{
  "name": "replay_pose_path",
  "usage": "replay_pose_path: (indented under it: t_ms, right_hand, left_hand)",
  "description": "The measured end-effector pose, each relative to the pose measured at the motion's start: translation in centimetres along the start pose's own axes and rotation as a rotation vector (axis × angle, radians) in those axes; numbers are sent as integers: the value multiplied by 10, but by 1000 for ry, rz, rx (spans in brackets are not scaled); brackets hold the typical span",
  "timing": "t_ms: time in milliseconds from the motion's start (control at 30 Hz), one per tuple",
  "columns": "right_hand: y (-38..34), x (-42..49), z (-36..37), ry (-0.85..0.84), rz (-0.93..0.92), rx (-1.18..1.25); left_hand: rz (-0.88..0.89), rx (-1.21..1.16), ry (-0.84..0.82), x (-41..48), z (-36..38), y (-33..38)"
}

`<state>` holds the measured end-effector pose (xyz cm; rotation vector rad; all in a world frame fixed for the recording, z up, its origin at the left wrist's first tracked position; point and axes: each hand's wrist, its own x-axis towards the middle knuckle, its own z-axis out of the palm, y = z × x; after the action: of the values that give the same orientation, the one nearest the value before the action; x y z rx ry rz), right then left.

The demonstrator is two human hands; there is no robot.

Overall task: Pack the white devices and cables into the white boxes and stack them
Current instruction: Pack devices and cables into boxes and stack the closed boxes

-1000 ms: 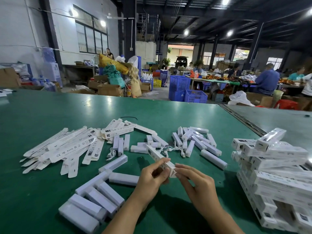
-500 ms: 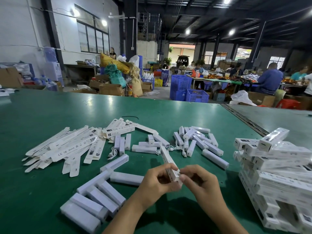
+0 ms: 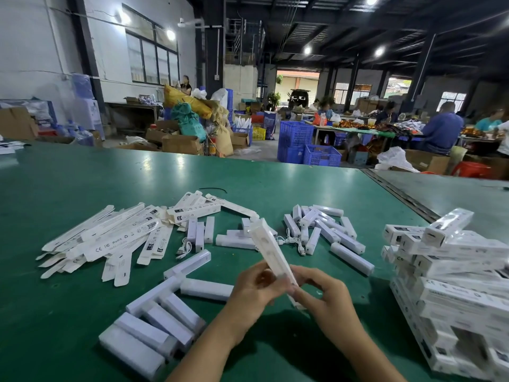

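Observation:
A long white box (image 3: 268, 245) is held up over the green table (image 3: 82, 175), its far end raised and tilted away. My left hand (image 3: 254, 290) grips its near part from the left. My right hand (image 3: 322, 295) pinches its near end from the right. Flat unfolded boxes (image 3: 110, 238) lie in a heap at the left. White devices (image 3: 327, 230) and coiled cables (image 3: 292, 241) lie in the middle beyond my hands. More white devices (image 3: 157, 323) lie near my left forearm. A stack of packed boxes (image 3: 451, 288) stands at the right.
A seam with a metal rail (image 3: 399, 194) divides the table at the right. Beyond the table's far edge stand blue crates (image 3: 308, 147), cardboard boxes and sacks. Several people sit at tables at the back right.
The box has swung from lying low to standing steeper, its far end raised. Both hands have shifted slightly right and keep hold of its near end.

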<state>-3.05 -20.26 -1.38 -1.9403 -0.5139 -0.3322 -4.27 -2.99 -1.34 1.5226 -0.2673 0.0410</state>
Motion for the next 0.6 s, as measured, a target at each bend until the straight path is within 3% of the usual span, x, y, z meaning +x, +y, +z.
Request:
replay_pose_path:
  t_ms: [100,167,300,467,533,600]
  right_hand:
    - [3,4,6,-139,114,232]
    - [7,7,15,-207,176,212]
    - [16,14,43,-234,124,-322]
    - [9,24,77,-313,158,-518]
    - [5,25,88,-429,28,-672]
    - [0,24,98,-477,-89,-666]
  left_hand:
    - [-5,15,253,6,8,-4]
    - [41,-48,427,10,6,-5]
    - [101,-156,693,16,-9,-4]
    - [134,-297,897,19,-18,1]
    - [137,-365,909,19,-19,2]
    - [136,-394,919,20,-19,2]
